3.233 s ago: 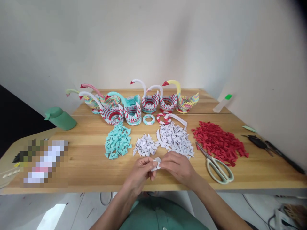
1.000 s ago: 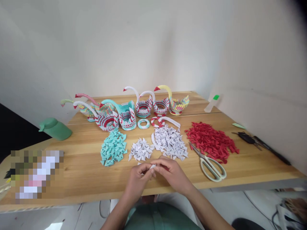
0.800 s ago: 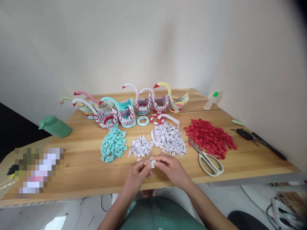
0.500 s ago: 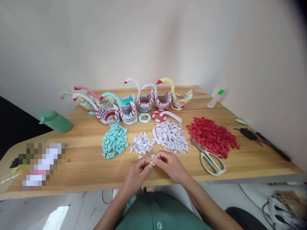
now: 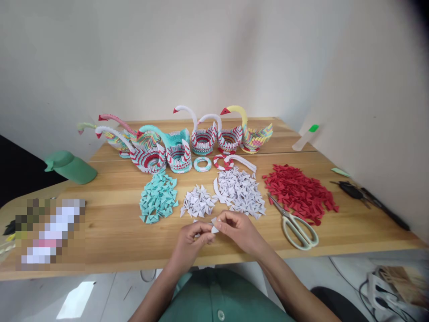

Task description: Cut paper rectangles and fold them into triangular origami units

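Note:
Close together above the table's front part, my left hand and my right hand meet at small white folded paper pieces. My right thumb and fingers pinch the pieces. The left fingers are curled closed at their left side; fingertips partly hide what they grip. Just beyond lies a small pile of white paper triangles, with a larger white pile to its right. Turquoise triangles are heaped at the left and red triangles at the right.
Several folded-paper swans stand at the back, with a turquoise-white ring and a red-white ring in front. Scissors lie right of my hands. A green jug stands left; keys lie far right.
The view has shifted slightly. Between my fingers the white paper shows more plainly, and my left fingertips sit a little further from the right ones.

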